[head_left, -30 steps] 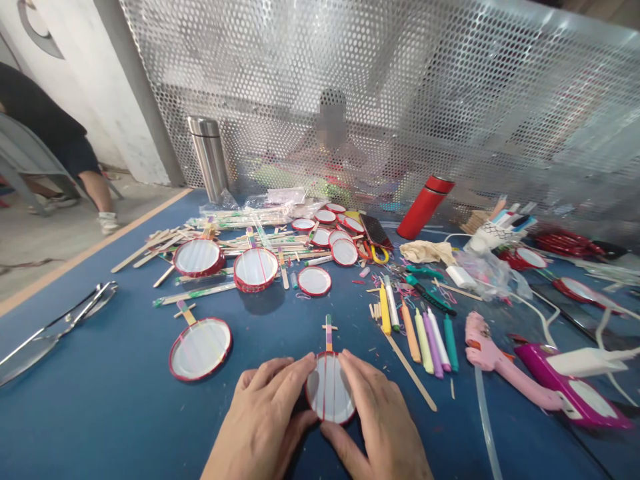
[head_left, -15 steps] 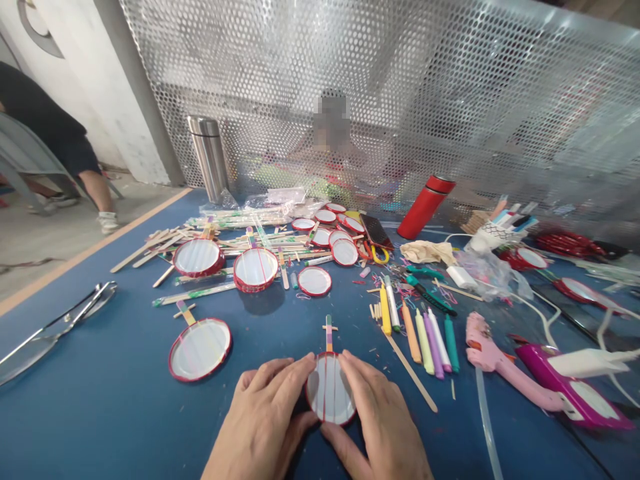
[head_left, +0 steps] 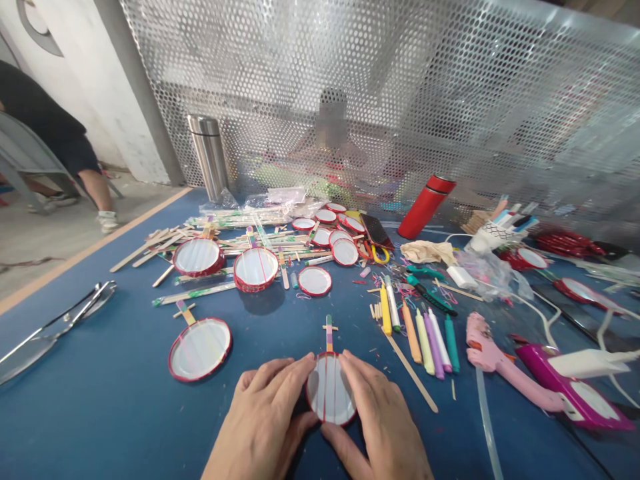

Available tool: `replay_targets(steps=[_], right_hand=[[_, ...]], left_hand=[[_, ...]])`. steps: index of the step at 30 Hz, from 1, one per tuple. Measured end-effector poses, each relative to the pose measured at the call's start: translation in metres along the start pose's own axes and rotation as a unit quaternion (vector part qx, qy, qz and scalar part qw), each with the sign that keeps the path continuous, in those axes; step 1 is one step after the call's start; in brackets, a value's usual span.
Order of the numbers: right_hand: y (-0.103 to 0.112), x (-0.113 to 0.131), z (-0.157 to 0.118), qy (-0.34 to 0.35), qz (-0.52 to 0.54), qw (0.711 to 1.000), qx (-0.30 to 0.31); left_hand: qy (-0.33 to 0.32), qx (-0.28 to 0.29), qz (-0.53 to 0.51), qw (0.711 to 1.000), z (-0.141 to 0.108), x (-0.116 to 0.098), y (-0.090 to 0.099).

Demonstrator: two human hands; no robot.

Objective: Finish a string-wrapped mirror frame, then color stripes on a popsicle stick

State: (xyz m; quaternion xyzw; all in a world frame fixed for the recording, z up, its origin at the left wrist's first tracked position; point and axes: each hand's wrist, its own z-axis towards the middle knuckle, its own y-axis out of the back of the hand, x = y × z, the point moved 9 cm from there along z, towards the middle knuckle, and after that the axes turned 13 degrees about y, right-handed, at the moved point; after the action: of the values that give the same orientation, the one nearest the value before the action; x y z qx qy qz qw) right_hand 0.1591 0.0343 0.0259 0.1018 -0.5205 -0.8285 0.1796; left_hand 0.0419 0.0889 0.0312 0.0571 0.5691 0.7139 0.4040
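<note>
A small toy banjo [head_left: 331,393], made of a red-rimmed jar lid with a coloured craft stick as its neck, lies on the blue table before me. Thin red strings run down its pale face. My left hand [head_left: 273,407] grips the lid's left rim between fingers and thumb. From the other side, my right hand [head_left: 377,413] holds the right rim, thumb near the bottom edge. Left of my hands lies a second toy banjo [head_left: 200,350] with a crosspiece on its neck. Beyond it are a stack of lids with a stick [head_left: 255,267] and a single jar lid [head_left: 315,281].
Several markers [head_left: 413,330] lie to the right, near a pink glue gun [head_left: 510,370] and green-handled pliers [head_left: 430,293]. Glasses [head_left: 65,320] rest at far left. A steel flask [head_left: 207,160] and a red bottle [head_left: 425,208] stand by the perforated metal screen [head_left: 280,80].
</note>
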Motion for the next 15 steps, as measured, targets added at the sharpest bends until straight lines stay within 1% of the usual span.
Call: replay_targets(steps=[12, 15], right_hand=[[-0.0008, 0.0018, 0.0008, 0.006, -0.008, 1.0, 0.006], [0.0019, 0.0026, 0.0017, 0.007, -0.009, 1.0, -0.003]], left_hand=[[-0.013, -0.016, 0.014, 1.0, 0.0004, -0.0045, 0.004], [-0.016, -0.02, 0.012, 1.0, 0.0009, -0.005, 0.006]])
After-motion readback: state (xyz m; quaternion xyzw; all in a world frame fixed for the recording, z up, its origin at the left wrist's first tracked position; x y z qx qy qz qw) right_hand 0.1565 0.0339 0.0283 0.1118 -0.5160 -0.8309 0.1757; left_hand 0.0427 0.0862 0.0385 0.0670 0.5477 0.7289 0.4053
